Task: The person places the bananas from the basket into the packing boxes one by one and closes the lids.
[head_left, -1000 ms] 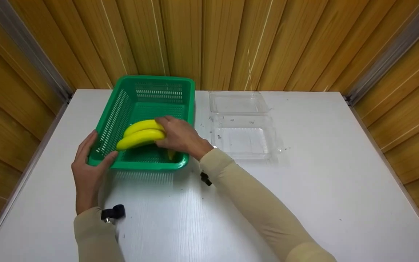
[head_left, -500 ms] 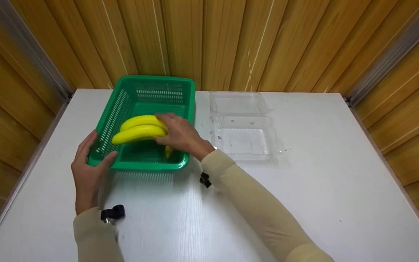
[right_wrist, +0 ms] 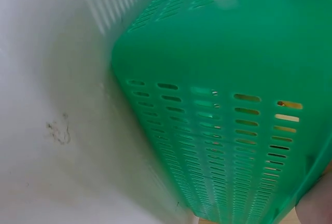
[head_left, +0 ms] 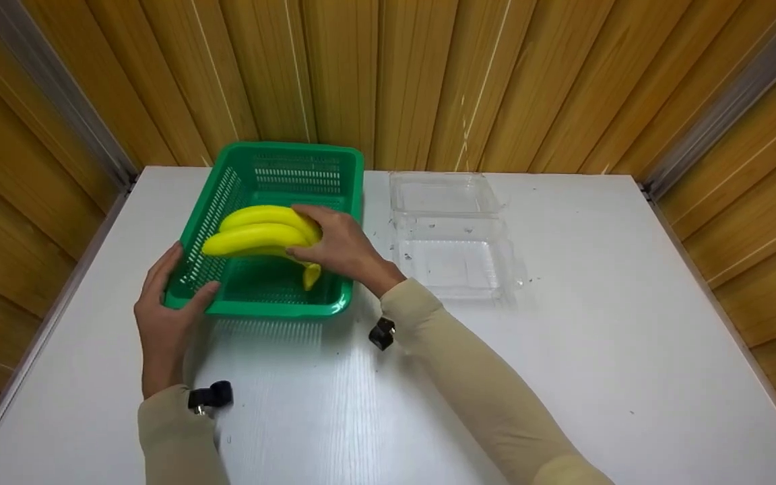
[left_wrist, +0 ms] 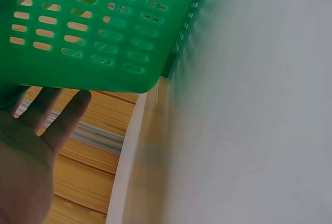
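Note:
In the head view, a bunch of yellow bananas (head_left: 256, 237) hangs in the front part of a green plastic basket (head_left: 304, 309). My right hand (head_left: 346, 246) grips the bunch near its right end, thumb on the near side and fingers over the far side. Its stem-like end points down below that hand. My left hand (head_left: 167, 323) rests at the basket's front left corner, thumb over the front rim and fingers along the left side. The left wrist view has those fingers (left_wrist: 67, 120) straight and spread against the basket's outside. In the right wrist view the basket wall hides the bananas.
A clear plastic clamshell box (head_left: 452, 259) lies on the white table (head_left: 603, 323) right of the basket, its lid (head_left: 442, 194) folded back toward the wall. Wood-panelled walls (head_left: 408, 81) stand behind and on both sides.
My right hand has raised the bananas and shifted them slightly away from me; their lower end now shows more. The left hand and the basket stay in place.

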Demonstrator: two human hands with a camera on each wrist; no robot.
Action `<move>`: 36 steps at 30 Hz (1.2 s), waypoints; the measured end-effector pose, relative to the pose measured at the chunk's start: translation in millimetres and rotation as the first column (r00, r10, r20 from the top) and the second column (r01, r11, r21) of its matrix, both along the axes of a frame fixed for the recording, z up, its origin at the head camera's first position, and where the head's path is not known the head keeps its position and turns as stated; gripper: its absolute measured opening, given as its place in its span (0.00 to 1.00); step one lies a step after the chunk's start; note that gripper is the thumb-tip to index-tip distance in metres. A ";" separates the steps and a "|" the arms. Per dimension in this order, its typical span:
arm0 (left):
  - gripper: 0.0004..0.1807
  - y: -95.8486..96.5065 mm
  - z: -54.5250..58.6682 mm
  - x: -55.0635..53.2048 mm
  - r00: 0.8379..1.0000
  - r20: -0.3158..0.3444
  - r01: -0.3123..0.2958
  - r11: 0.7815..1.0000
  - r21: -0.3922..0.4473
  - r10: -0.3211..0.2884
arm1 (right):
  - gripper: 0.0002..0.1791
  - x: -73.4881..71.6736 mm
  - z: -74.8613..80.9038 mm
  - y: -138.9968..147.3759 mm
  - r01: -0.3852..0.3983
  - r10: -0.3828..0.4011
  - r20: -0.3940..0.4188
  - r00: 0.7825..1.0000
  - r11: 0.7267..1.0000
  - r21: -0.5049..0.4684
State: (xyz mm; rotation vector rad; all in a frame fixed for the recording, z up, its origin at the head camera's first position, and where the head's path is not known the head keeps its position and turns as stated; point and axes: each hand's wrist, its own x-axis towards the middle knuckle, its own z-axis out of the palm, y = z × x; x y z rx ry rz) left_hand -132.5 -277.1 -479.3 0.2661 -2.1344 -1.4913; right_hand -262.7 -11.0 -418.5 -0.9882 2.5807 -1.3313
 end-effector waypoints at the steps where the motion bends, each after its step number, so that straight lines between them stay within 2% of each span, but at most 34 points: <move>1: 0.40 0.0 0.0 0.1 1.000 0.003 -0.003 1.000 0.001 0.003 | 0.38 0.4 -0.3 0.7 -0.004 0.004 0.006 1.000 1.000 -0.014; 5: 0.40 0.2 -0.9 -0.1 1.000 0.017 -0.008 1.000 0.009 0.007 | 0.38 2.5 -0.8 4.4 -0.010 0.013 0.037 0.999 0.998 -0.068; 17: 0.40 -0.6 -1.9 -3.1 1.000 -0.018 0.010 1.000 0.015 -0.010 | 0.38 7.0 1.1 18.4 -0.001 0.013 0.065 0.998 0.983 -0.182; 26: 0.39 0.0 -3.7 -3.3 0.998 -0.054 0.014 1.000 0.008 -0.014 | 0.38 11.5 2.0 26.6 0.014 0.001 0.057 0.998 0.964 -0.266; 36: 0.39 0.6 -3.7 -1.3 1.000 -0.026 0.008 1.000 0.015 -0.008 | 0.38 17.9 7.2 35.1 0.027 -0.023 0.017 1.000 0.950 -0.310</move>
